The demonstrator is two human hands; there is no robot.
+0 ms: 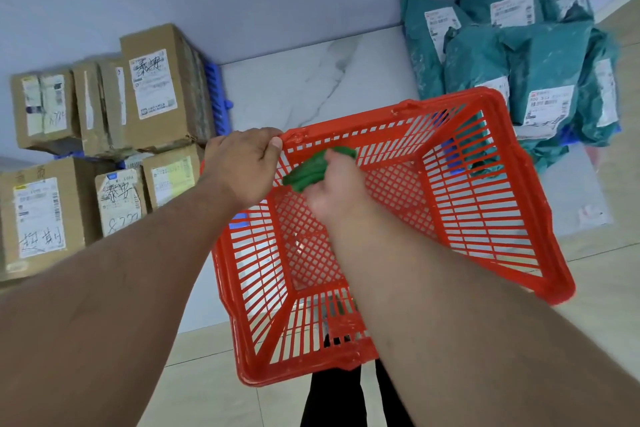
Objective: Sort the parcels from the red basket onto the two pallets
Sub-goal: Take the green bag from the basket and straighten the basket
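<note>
Parcels are nearly sorted: the right hand (334,189) clutches a green bag (313,170) inside the red basket (485,184), whose rim the left hand (242,163) grips, so next it likely joins the teal bags (540,55).

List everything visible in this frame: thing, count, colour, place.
basket: one, red, centre, tilted, off the floor
small parcel: one, green, inside the basket near its far-left corner
cardboard boxes: about seven, brown, labelled, stacked at left
left pallet: one, blue, edge showing beside the boxes
bagged parcels: several, teal, labelled, piled at upper right
right pallet: one, blue, mostly hidden under the bags
floor: pale tiles
left hand: grips the basket's rim
right hand: holds the small parcel
</note>
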